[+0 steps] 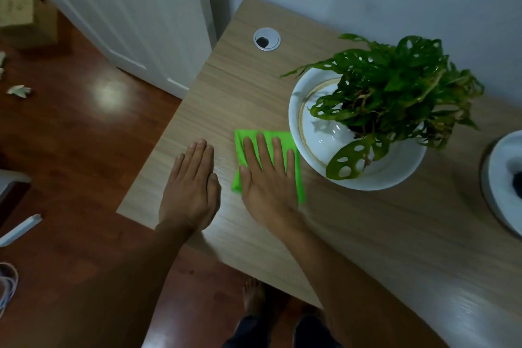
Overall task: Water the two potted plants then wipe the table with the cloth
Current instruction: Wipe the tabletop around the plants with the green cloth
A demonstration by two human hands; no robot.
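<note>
Most of the green cloth (282, 140) lies hidden beneath the right hand (268, 181), showing only around its fingers (264, 150) and palm. Far right of the fingers, a second white pot (501, 175) is cut off by the picture's edge, its plant unseen. Just right of the fingers, leaves (395, 87) cover the soil in the nearer pot (316, 133). The near table (409, 234) surface is blurred.
</note>
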